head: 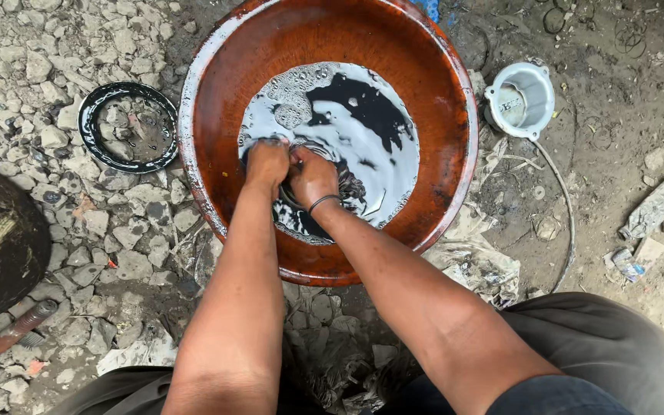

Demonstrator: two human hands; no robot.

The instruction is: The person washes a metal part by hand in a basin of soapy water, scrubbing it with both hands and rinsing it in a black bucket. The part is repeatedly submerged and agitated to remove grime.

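Broken grey stones and packed dirt make up the ground (117, 253), littered with scraps of paper and plastic. Nearest the camera, the person's knees in dark trousers (609, 346) frame the lower edge, and both bare forearms reach forward from there. At the lower left a rusty metal rod (9, 336) lies on the stones beside a dark round object.

Both arms end in a wide rust-brown basin (439, 100) that sits on the ground and holds dark, oily liquid (363, 115) with grey foam. The left hand (267, 163) and right hand (313, 175) press close together at the near edge of the liquid, fingers curled down into it around a dark part that is mostly submerged; what it is cannot be told. A black band circles the right wrist.

Left of the basin lies a black ring-shaped part (127, 127). Right of it, farther off, stands a small white cup-like housing (521, 98).
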